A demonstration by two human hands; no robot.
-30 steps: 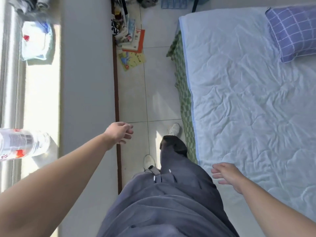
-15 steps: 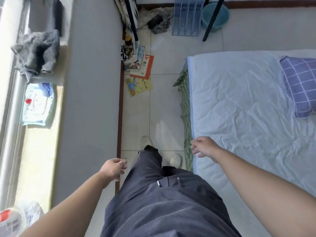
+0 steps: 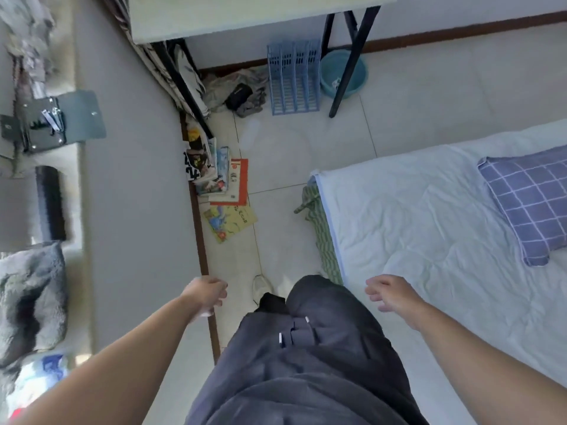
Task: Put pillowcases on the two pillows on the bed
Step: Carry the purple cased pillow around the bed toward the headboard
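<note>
Both hands free, left hand (image 3: 204, 294) loosely curled, right hand (image 3: 388, 292) relaxed open; step closer and grab the checked pillow (image 3: 527, 200) by its near corner.

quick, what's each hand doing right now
left hand: loosely curled, holding nothing, open.
right hand: fingers relaxed, holding nothing, open.

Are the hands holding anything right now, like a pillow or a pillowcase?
No. The left hand and the right hand both hang free with loose fingers, holding nothing. The checked pillow lies untouched on the bed.
</note>
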